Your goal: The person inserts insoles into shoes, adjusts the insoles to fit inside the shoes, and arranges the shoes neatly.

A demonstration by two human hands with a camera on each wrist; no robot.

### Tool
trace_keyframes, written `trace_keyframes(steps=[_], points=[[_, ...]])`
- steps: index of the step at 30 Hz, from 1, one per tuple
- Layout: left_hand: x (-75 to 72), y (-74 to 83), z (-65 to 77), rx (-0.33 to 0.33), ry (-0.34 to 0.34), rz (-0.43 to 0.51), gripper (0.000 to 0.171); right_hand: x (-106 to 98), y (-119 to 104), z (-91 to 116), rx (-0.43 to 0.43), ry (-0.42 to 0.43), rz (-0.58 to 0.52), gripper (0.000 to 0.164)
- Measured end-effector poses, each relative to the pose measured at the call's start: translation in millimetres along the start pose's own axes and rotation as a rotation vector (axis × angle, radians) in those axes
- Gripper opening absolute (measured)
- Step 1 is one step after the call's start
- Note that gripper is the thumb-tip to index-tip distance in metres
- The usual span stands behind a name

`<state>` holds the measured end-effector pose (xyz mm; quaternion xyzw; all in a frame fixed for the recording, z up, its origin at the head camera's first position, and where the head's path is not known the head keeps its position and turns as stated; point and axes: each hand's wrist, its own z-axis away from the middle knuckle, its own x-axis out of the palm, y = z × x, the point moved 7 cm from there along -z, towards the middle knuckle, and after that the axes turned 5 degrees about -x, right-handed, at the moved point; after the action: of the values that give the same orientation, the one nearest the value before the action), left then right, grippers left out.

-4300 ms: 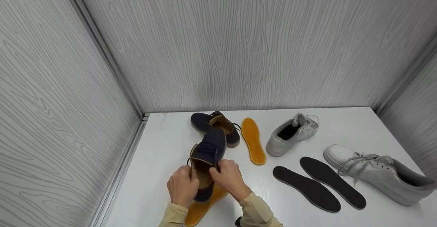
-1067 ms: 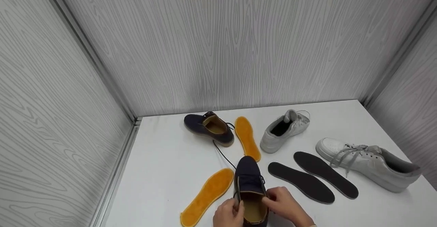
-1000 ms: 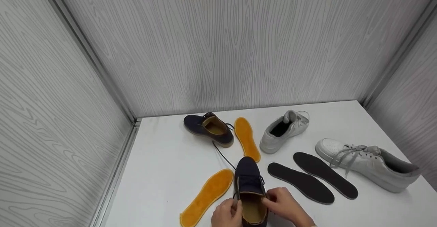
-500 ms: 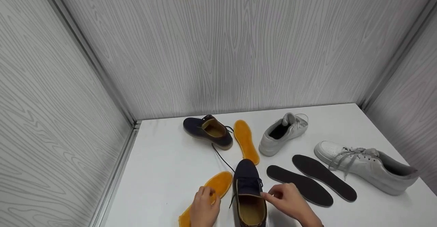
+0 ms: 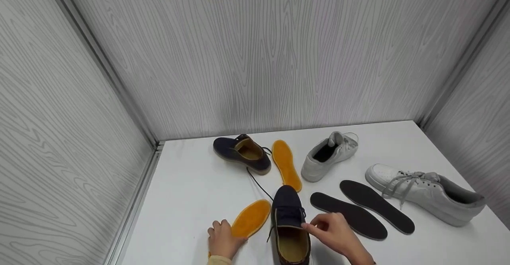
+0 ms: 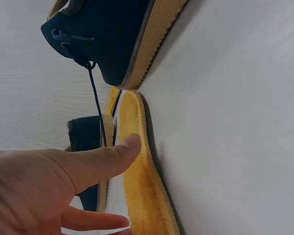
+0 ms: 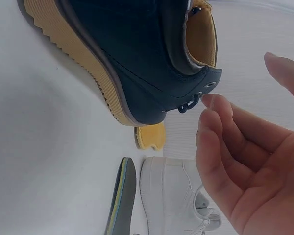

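A navy lace-up shoe (image 5: 287, 205) with a tan lining stands upright near the front of the white table, its toe pointing away. Left of it lies an orange insole (image 5: 251, 219). My left hand (image 5: 224, 239) straddles the insole, thumb over its right edge and fingers towards its left side; in the left wrist view the thumb (image 6: 112, 159) lies across it. My right hand (image 5: 334, 233) is at the shoe's right side, holding nothing. In the right wrist view its fingertips (image 7: 210, 103) are right by the lace and eyelets, with the thumb apart from the loosely bent fingers.
Behind lie a second navy shoe (image 5: 239, 153), its loose lace trailing forward, and another orange insole (image 5: 287, 165). To the right are two black insoles (image 5: 350, 217) and two white sneakers (image 5: 326, 157). Grey wood-grain walls (image 5: 255, 57) enclose the table.
Both hands have let go of the navy shoe, which was brought down onto the table. My left hand has moved left to the orange insole; the right has stayed beside the shoe.
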<state>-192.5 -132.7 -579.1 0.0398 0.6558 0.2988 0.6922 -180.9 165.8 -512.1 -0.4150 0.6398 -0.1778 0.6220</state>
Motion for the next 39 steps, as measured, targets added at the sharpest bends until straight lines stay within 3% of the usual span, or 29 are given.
trace_keyframes(steps=[4, 8, 11, 15, 21, 29, 34, 39], points=[[1.9, -3.4, -4.8, -0.013, -0.021, -0.01, 0.062, 7, -3, -3, -0.001, -0.009, -0.022, 0.042], [3.8, -3.9, -7.8, -0.027, -0.056, -0.019, 0.063, 14, -11, -7, -0.057, 0.032, 0.061, 0.063], [4.8, -5.0, -8.6, -0.034, -0.077, -0.016, 0.063, 25, -15, -8, -0.124, 0.049, 0.109, 0.066], [4.0, -6.2, -7.4, -0.014, -0.071, 0.008, 0.058, 41, -13, -10, -0.217, 0.022, 0.084, 0.056], [1.4, -7.1, -7.1, 0.054, -0.047, 0.068, 0.045, 51, -9, -19, -0.28, 0.034, 0.081, 0.026], [3.1, -20.6, -12.0, 0.035, -0.139, 0.249, 0.018, 49, -12, -26, -0.383, 0.085, 0.09, 0.009], [3.7, -23.3, -15.6, 0.006, -0.181, 0.382, 0.012, 46, -10, -33, -0.35, 0.077, 0.106, 0.006], [0.2, -25.4, -16.8, -0.083, -0.186, 0.444, 0.01, 44, -7, -42, -0.267, 0.011, 0.088, 0.007]])
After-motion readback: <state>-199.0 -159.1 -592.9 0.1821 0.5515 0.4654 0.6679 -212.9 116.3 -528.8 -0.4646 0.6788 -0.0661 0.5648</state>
